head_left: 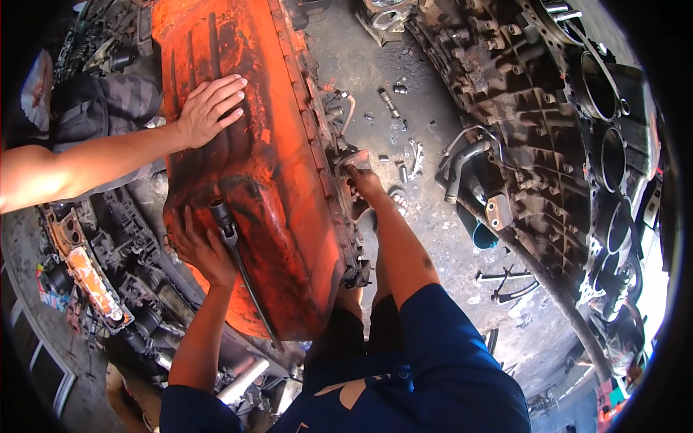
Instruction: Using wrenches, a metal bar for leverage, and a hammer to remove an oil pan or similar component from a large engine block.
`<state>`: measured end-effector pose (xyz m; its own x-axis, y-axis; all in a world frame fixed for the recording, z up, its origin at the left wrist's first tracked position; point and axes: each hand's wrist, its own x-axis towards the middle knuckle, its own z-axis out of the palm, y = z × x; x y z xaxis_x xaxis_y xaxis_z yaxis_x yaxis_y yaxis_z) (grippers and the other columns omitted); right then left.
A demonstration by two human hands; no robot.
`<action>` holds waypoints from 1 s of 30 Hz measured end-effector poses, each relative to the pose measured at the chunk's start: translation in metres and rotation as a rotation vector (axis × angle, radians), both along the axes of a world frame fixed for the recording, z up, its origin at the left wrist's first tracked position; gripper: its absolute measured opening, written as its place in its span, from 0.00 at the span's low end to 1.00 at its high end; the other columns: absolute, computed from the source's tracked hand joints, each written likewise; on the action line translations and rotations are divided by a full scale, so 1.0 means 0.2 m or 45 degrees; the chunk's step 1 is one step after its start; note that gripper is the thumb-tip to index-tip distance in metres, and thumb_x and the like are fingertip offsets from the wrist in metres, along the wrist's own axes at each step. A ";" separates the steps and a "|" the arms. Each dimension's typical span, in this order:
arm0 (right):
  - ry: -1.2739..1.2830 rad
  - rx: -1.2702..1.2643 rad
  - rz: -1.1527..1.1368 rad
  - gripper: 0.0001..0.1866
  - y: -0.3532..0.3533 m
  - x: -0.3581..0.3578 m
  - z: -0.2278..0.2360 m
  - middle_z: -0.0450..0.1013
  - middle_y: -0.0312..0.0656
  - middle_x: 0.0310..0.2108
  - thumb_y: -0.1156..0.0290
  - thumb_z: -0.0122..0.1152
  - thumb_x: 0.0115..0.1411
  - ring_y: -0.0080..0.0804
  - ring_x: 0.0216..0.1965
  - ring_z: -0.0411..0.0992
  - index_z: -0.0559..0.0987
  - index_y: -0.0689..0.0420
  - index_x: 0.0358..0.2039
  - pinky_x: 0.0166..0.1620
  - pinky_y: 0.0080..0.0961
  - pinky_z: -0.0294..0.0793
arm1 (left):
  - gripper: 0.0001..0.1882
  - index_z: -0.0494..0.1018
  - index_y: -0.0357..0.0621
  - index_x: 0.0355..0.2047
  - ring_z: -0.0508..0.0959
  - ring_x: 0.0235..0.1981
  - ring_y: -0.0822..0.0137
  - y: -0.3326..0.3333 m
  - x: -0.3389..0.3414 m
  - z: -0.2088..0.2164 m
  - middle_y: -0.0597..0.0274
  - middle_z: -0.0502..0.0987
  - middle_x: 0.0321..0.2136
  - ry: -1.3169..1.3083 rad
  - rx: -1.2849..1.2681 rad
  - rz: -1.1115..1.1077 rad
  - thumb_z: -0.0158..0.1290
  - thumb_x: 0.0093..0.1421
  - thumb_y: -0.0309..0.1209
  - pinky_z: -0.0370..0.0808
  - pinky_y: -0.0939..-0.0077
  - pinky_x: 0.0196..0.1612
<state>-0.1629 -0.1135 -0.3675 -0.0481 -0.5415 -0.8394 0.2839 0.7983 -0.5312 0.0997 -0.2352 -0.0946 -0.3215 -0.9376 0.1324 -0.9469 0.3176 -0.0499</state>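
Observation:
A large orange oil pan (289, 238), streaked with black grease, lies on an engine in front of me. My left hand (202, 249) rests on its near left part, fingers stretched out and holding nothing. Beside that hand, a ratchet wrench (249, 281) with a dark socket lies on the pan. At the engine's right side, below the pan's bolted flange (317, 148), my right hand (364, 186) has its fingers curled next to a flat reddish-grey piece (355, 160). What those fingers grip is partly hidden. Another person's hand (213, 112) lies flat on the pan farther up.
Sockets, bolts and small wrenches (415, 160) are scattered on the concrete floor to the right. A big dark engine block (534, 130) stands beyond them, with a long bar (556, 296) along its near side. More greasy engine parts (137, 252) lie at left.

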 end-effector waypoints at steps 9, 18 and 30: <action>0.061 -0.032 -0.230 0.19 0.00 0.02 -0.03 0.77 0.37 0.30 0.54 0.58 0.61 0.33 0.32 0.75 0.78 0.59 0.39 0.38 0.26 0.73 | 0.31 0.57 0.51 0.65 0.51 0.68 0.49 0.01 -0.01 0.00 0.53 0.54 0.66 0.019 0.002 -0.001 0.28 0.69 0.52 0.39 0.44 0.67; 0.341 -0.571 -0.316 0.10 0.06 0.02 -0.03 0.76 0.37 0.30 0.70 0.63 0.55 0.27 0.31 0.73 0.77 0.58 0.37 0.36 0.25 0.72 | 0.32 0.57 0.50 0.65 0.51 0.68 0.51 0.00 -0.01 0.00 0.54 0.54 0.66 0.037 0.020 0.022 0.28 0.69 0.54 0.38 0.46 0.67; 0.349 0.263 -0.408 0.32 0.72 -0.07 -0.16 0.71 0.46 0.51 0.60 0.61 0.57 0.33 0.42 0.75 0.64 0.55 0.61 0.32 0.29 0.78 | 0.29 0.56 0.54 0.66 0.52 0.67 0.51 0.03 -0.01 -0.04 0.57 0.52 0.67 -0.002 -0.012 0.020 0.39 0.66 0.44 0.45 0.48 0.64</action>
